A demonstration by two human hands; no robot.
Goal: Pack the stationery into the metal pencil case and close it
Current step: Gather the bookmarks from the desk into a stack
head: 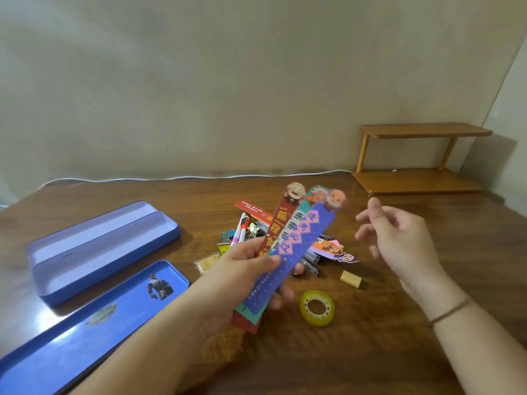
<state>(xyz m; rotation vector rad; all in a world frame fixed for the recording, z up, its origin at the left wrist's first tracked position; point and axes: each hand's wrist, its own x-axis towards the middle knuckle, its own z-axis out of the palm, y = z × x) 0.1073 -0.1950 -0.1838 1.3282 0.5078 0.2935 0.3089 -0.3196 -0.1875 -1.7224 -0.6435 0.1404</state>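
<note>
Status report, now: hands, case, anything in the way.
Left hand holds fanned bookmarks; right hand open, empty. Pencil case open, lid beside it. Stationery pile unpacked. Path clear.

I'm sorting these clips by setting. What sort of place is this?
Probably a desk at home or in a study, set against a plain wall. A brown wooden table holds a small wooden desk shelf, a white cable runs along the wall, and loose stationery lies by a metal pencil case.

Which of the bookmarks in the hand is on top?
The purple-blue bookmark with pink diamonds is on top. It covers part of the teal bookmark and the dark red bookmark fanned out behind it in the left hand.
</note>
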